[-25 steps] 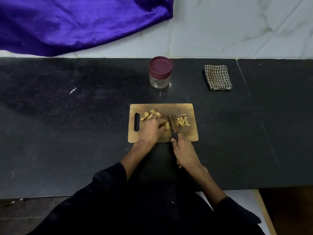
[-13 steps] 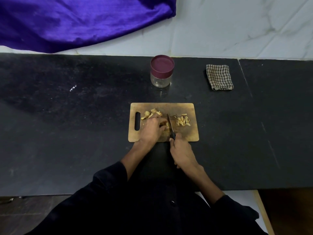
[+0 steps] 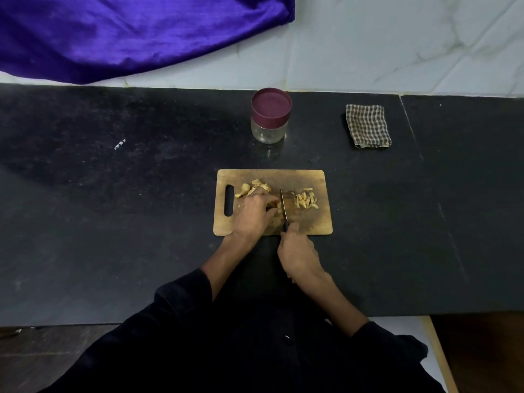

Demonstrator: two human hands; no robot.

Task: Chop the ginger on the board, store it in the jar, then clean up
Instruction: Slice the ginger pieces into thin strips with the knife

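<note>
A wooden cutting board (image 3: 317,222) lies on the black counter. On it, uncut ginger pieces (image 3: 252,188) sit at the back left and a heap of chopped slivers (image 3: 305,199) at the right. My left hand (image 3: 253,214) holds a ginger piece (image 3: 276,207) down with curled fingers. My right hand (image 3: 297,252) grips a knife (image 3: 283,205) by its dark handle, blade pointing away, right beside my left fingers. Behind the board stands a glass jar (image 3: 269,131) with a maroon lid (image 3: 271,104) on.
A folded checked cloth (image 3: 368,126) lies at the back right of the counter (image 3: 113,208). A purple fabric (image 3: 127,32) hangs over the white wall at the back left. The counter's front edge is close to my body.
The knife blade has shifted slightly left, closer to my left fingers, between chopping strokes. Both hands stay over the board.
</note>
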